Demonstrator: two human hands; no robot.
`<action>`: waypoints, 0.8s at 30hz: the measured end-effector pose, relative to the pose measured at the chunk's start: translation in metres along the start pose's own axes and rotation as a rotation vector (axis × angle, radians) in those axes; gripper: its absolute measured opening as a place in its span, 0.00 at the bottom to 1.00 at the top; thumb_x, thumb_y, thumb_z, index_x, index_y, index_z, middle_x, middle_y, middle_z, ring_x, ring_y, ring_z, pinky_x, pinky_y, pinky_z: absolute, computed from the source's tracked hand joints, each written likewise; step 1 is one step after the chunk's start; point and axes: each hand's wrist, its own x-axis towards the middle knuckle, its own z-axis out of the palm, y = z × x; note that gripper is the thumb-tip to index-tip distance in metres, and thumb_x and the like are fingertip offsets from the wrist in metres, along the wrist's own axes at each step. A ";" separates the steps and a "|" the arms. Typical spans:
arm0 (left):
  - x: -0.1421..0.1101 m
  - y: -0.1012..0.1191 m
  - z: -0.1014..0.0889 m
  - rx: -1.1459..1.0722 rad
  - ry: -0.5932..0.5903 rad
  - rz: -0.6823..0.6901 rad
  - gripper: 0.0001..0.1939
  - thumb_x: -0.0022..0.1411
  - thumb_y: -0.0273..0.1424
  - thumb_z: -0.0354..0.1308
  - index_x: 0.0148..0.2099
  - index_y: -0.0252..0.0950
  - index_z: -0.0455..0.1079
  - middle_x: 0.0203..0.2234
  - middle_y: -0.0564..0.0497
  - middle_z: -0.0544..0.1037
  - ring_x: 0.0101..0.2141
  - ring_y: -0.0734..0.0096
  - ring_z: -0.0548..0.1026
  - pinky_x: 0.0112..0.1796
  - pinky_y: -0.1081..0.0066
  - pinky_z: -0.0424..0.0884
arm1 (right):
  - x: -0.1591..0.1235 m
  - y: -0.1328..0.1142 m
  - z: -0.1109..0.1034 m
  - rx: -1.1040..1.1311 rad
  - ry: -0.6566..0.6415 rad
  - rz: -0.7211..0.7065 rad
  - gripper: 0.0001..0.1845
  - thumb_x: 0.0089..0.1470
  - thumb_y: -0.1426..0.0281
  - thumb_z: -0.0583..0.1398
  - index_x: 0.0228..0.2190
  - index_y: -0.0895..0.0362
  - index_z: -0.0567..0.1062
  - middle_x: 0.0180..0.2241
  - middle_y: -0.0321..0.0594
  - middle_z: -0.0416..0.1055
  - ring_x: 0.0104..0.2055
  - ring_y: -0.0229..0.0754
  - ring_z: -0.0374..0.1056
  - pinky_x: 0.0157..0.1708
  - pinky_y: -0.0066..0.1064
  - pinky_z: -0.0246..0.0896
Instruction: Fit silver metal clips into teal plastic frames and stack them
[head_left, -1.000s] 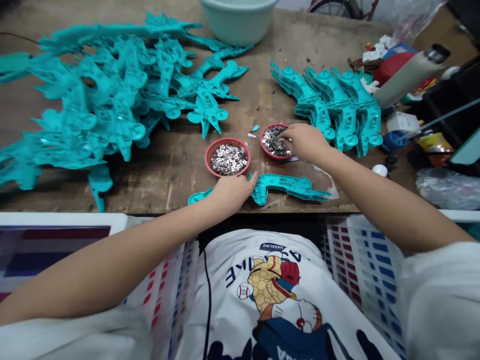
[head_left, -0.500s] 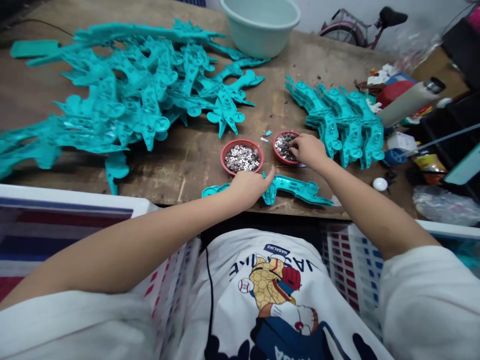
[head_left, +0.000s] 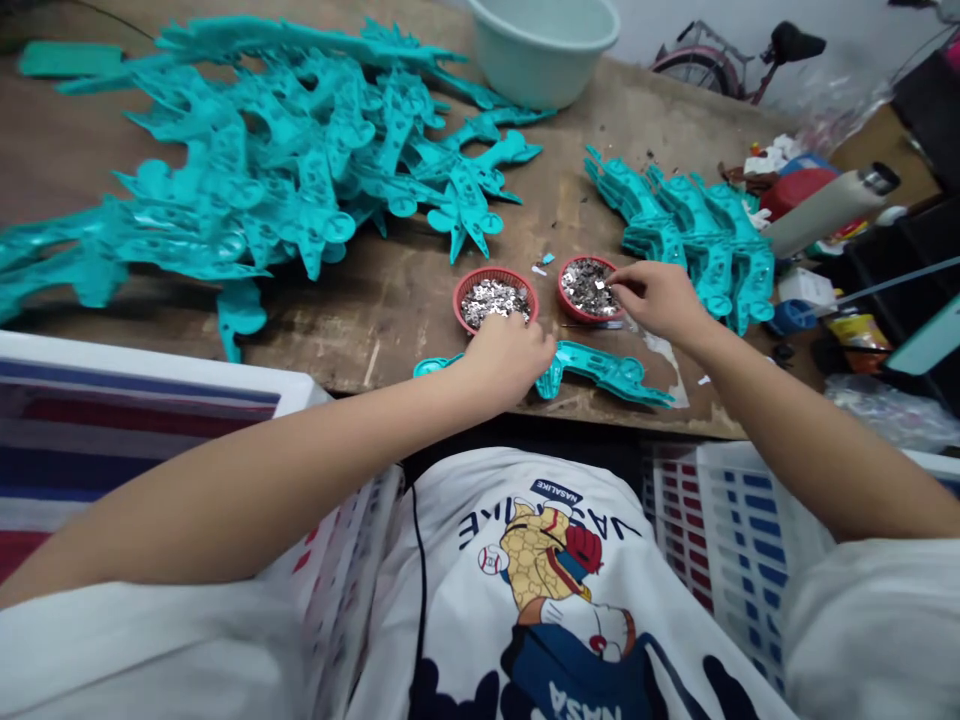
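Note:
My left hand [head_left: 508,362] is at the near rim of a red basket [head_left: 459,312] of small silvery metal pieces [head_left: 491,298]. Its fingers are curled and the fingertips are hidden, so what they hold cannot be seen. Partly beneath that hand lies a turquoise plastic part [head_left: 600,366], flat near the table's front edge. At the right rim of a second red basket [head_left: 564,300], also full of small metal pieces, my right hand [head_left: 660,298] has thumb and fingers pinched together. A small bright metal piece [head_left: 600,284] shows at their tips.
A large heap of turquoise parts [head_left: 300,170] covers the table's left side. More stand in neat stacks [head_left: 694,235] at the right. Behind are a pale basin [head_left: 544,60] and a bicycle [head_left: 705,65]. A bottle [head_left: 825,212] lies among clutter; white crates [head_left: 300,392] flank my lap.
My left hand has moved from beside the turquoise part to the left basket's rim, fingers now curled. The right hand has drawn back from inside its basket to the rim. The view has shifted slightly.

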 end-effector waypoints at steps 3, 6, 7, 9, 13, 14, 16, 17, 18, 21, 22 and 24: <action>0.003 0.002 0.011 -0.020 0.094 0.168 0.37 0.78 0.41 0.69 0.80 0.29 0.68 0.75 0.27 0.74 0.73 0.35 0.74 0.62 0.48 0.77 | -0.033 -0.001 -0.010 0.233 -0.105 0.110 0.16 0.65 0.64 0.67 0.47 0.57 0.92 0.38 0.45 0.88 0.39 0.52 0.83 0.46 0.40 0.77; 0.013 0.004 0.030 -0.052 0.099 0.319 0.48 0.77 0.48 0.70 0.86 0.30 0.59 0.84 0.31 0.59 0.83 0.38 0.57 0.78 0.41 0.61 | -0.057 -0.002 -0.008 0.495 -0.272 0.266 0.13 0.61 0.64 0.70 0.45 0.56 0.92 0.32 0.41 0.86 0.34 0.48 0.82 0.40 0.37 0.78; 0.017 0.004 0.037 -0.057 0.079 0.336 0.50 0.77 0.49 0.70 0.87 0.30 0.56 0.86 0.33 0.55 0.85 0.39 0.53 0.80 0.40 0.56 | -0.062 -0.003 -0.005 0.561 -0.311 0.308 0.12 0.60 0.65 0.71 0.43 0.56 0.92 0.32 0.41 0.86 0.34 0.48 0.82 0.40 0.37 0.79; 0.022 0.005 0.049 -0.063 0.043 0.343 0.51 0.79 0.51 0.68 0.88 0.30 0.53 0.87 0.34 0.51 0.86 0.40 0.49 0.82 0.40 0.51 | -0.067 -0.004 0.001 0.633 -0.360 0.363 0.09 0.57 0.65 0.74 0.40 0.54 0.91 0.33 0.40 0.86 0.33 0.47 0.82 0.39 0.36 0.80; 0.025 0.003 0.070 -0.079 0.051 0.367 0.48 0.80 0.49 0.65 0.88 0.31 0.53 0.86 0.35 0.51 0.86 0.40 0.48 0.82 0.39 0.50 | -0.064 -0.010 0.007 0.631 -0.423 0.410 0.05 0.55 0.69 0.76 0.35 0.54 0.88 0.29 0.39 0.84 0.31 0.46 0.80 0.36 0.36 0.79; 0.025 0.003 0.075 -0.081 0.062 0.373 0.47 0.80 0.47 0.65 0.88 0.31 0.55 0.86 0.34 0.51 0.86 0.39 0.49 0.82 0.39 0.50 | -0.063 -0.012 0.006 0.604 -0.435 0.410 0.04 0.56 0.71 0.76 0.35 0.55 0.88 0.28 0.39 0.83 0.30 0.46 0.80 0.36 0.35 0.78; 0.025 0.002 0.084 -0.083 0.088 0.377 0.44 0.81 0.44 0.64 0.87 0.31 0.57 0.86 0.34 0.53 0.85 0.38 0.50 0.82 0.38 0.51 | -0.062 -0.017 0.003 0.514 -0.450 0.385 0.02 0.59 0.73 0.73 0.36 0.55 0.88 0.27 0.38 0.83 0.31 0.45 0.79 0.37 0.35 0.77; 0.026 0.002 0.087 -0.080 0.100 0.378 0.42 0.81 0.43 0.63 0.87 0.30 0.58 0.86 0.34 0.53 0.85 0.38 0.51 0.82 0.38 0.51 | -0.062 -0.020 0.001 0.460 -0.451 0.361 0.03 0.60 0.74 0.72 0.36 0.56 0.89 0.28 0.38 0.83 0.31 0.45 0.79 0.39 0.35 0.76; 0.026 0.002 0.091 -0.076 0.110 0.379 0.41 0.82 0.41 0.62 0.87 0.30 0.58 0.86 0.34 0.54 0.85 0.37 0.51 0.82 0.38 0.52 | -0.062 -0.022 -0.001 0.407 -0.448 0.335 0.05 0.61 0.75 0.71 0.37 0.56 0.90 0.29 0.39 0.84 0.33 0.45 0.80 0.41 0.35 0.76; 0.028 0.001 0.096 -0.061 0.131 0.384 0.36 0.85 0.38 0.55 0.86 0.30 0.59 0.85 0.33 0.57 0.85 0.38 0.52 0.81 0.36 0.54 | -0.065 -0.028 -0.003 0.276 -0.412 0.261 0.09 0.61 0.76 0.68 0.39 0.58 0.91 0.33 0.41 0.86 0.37 0.47 0.82 0.46 0.36 0.75; 0.029 0.001 0.096 -0.057 0.137 0.384 0.34 0.85 0.35 0.53 0.86 0.30 0.60 0.85 0.33 0.57 0.85 0.38 0.52 0.81 0.36 0.55 | -0.066 -0.029 -0.003 0.243 -0.394 0.239 0.09 0.61 0.75 0.68 0.40 0.58 0.91 0.34 0.42 0.86 0.39 0.47 0.82 0.47 0.36 0.75; 0.028 0.001 0.095 -0.051 0.143 0.383 0.32 0.84 0.30 0.50 0.84 0.31 0.64 0.85 0.34 0.58 0.85 0.40 0.53 0.80 0.35 0.56 | -0.067 -0.029 -0.002 0.199 -0.355 0.203 0.09 0.60 0.74 0.69 0.40 0.58 0.91 0.36 0.43 0.87 0.40 0.49 0.82 0.48 0.37 0.75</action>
